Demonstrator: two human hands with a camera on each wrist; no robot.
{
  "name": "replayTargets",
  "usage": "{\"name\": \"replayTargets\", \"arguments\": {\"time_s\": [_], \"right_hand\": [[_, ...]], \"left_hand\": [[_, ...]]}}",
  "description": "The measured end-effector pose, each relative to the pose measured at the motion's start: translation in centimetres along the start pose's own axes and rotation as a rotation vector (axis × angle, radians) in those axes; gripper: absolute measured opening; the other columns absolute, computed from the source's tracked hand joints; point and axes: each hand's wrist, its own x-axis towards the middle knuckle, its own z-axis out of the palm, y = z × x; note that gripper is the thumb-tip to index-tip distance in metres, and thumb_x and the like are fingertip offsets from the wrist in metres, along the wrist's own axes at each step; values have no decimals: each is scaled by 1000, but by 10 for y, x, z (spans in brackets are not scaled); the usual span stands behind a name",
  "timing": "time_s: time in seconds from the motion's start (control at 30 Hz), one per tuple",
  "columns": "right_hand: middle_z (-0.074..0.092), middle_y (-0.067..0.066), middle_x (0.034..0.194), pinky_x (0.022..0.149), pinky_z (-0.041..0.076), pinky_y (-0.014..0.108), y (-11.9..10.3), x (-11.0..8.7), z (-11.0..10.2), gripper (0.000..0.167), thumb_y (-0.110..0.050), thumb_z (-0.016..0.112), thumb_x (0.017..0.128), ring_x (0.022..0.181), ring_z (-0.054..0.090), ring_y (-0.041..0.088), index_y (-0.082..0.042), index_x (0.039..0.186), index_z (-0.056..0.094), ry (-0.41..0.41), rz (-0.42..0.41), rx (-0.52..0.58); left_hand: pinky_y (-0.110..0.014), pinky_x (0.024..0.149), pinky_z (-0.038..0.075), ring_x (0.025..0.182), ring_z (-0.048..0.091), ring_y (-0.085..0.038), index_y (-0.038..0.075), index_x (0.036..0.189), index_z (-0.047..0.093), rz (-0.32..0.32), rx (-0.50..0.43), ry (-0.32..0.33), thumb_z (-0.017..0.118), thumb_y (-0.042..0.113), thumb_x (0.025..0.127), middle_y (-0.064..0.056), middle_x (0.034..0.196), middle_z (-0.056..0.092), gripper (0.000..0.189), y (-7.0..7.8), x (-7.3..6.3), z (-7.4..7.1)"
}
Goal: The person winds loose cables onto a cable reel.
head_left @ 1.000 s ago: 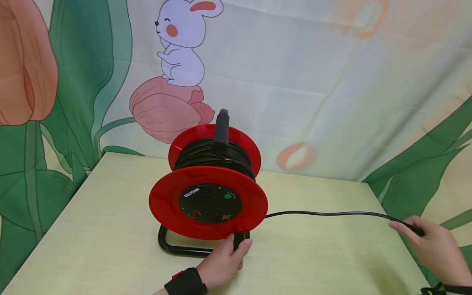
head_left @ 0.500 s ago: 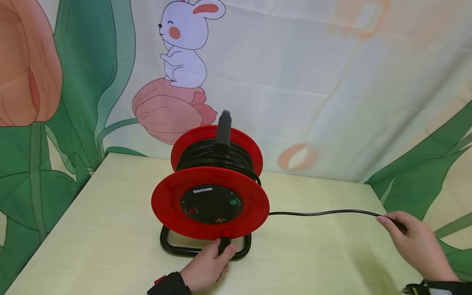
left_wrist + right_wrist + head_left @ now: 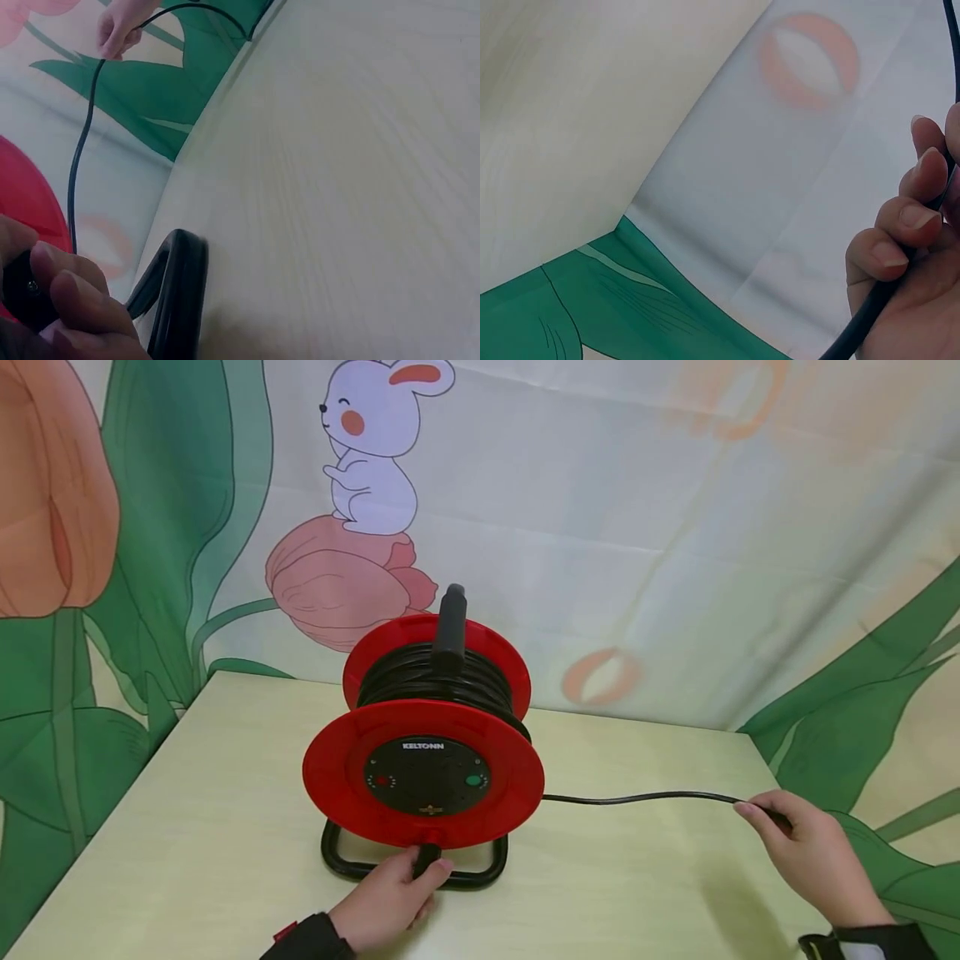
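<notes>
A red cable reel (image 3: 335, 772) with black cable wound on its drum (image 3: 420, 672) stands on the table in the head view. Its dark centre plate (image 3: 427, 777) reads KELTONN, the lettering level at the top. My left hand (image 3: 384, 897) grips the black crank knob (image 3: 427, 860) at the bottom of the front disc. From the reel's right side a length of black cable (image 3: 637, 798) runs to my right hand (image 3: 813, 853), which holds it in curled fingers above the table's right side. In the right wrist view the cable (image 3: 870, 319) passes through those fingers.
The reel's black tube stand (image 3: 480, 883) rests on the pale table (image 3: 615, 885), and a black carry handle (image 3: 450, 631) rises over the drum. A printed cloth (image 3: 600, 527) hangs behind. Past my right hand, more cable (image 3: 206, 7) hangs by the table edge.
My left hand has moved left along the bottom with the knob, and the disc has turned clockwise, bringing the lettering level. My right hand has moved left toward the reel with the cable.
</notes>
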Motion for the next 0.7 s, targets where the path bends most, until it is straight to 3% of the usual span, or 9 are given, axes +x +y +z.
{"name": "replayTargets", "arguments": {"time_s": [0.27, 0.53, 0.7], "right_hand": [[58, -3, 76, 56, 39, 28, 0, -1, 23, 27, -43, 56, 97, 62, 49, 13, -18, 96, 66, -10, -20, 11], [57, -5, 73, 56, 39, 28, -11, 2, 38, 23, -40, 59, 96, 61, 48, 11, -18, 92, 66, -10, -63, 42], [55, -6, 71, 56, 38, 27, -22, 6, 49, 21, -39, 60, 95, 59, 47, 11, -19, 90, 65, -24, -87, 70]], "left_hand": [[-33, 61, 35, 65, 48, -19, 3, 119, 53, -19, 65, 78, 56, 48, 95, -4, 67, 50, 51, -8, -3, -11], [-32, 59, 34, 63, 47, -19, 5, 116, 57, -58, 123, 178, 59, 48, 93, -4, 66, 49, 48, -7, -15, -25], [-27, 54, 31, 55, 42, -16, 5, 109, 60, -58, 100, 233, 58, 49, 93, -2, 61, 48, 46, -10, -23, -37]]}}
